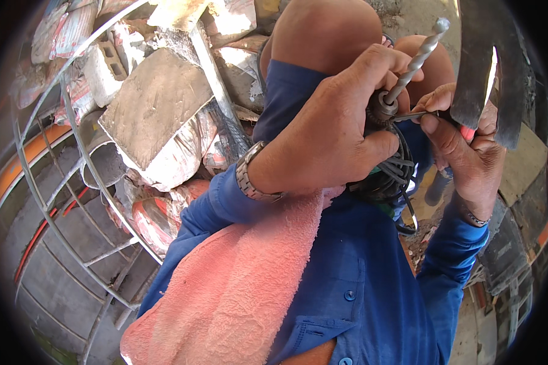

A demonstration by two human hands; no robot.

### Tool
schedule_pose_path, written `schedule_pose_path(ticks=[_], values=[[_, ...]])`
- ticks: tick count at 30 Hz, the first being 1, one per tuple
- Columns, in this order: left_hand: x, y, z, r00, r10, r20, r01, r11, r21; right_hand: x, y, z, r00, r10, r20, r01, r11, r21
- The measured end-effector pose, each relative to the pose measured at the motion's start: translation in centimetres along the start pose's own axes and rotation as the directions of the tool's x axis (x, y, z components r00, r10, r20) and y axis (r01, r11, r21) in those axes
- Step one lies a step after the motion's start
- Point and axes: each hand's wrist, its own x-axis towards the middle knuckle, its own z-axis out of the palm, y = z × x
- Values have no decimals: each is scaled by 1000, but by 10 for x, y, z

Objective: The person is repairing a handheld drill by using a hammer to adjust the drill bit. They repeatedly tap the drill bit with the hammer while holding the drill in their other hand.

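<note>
My left hand (341, 128), with a metal-band watch at its wrist, is wrapped round the drill chuck (382, 109). A long spiral drill bit (417, 61) sticks up and to the right out of the chuck. Between the fingertips of my right hand (469, 152) is a thin metal chuck key (417, 114), its tip touching the chuck's side. Something red (467, 132) shows by the right palm; its kind is hidden. Below the left hand hangs a coiled black cord (386, 179). The drill's body is mostly hidden behind that hand.
A pink towel (237, 280) lies over my blue shirt. On the left stand a metal-bar frame (91, 164), a wooden board (158, 106), a hollow block (105, 70) and crumpled sacks (155, 219). Dark flat strips (478, 61) hang close at the upper right.
</note>
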Motion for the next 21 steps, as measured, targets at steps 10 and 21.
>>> schedule_pose_path(ticks=[10,21], values=[[15,13,-9,974,-213,72,212,977,14,5,-2,-4,998,51,39,-50,999,-20],[8,6,-3,983,-168,71,164,984,63,3,-3,0,969,244,29,-243,936,253]])
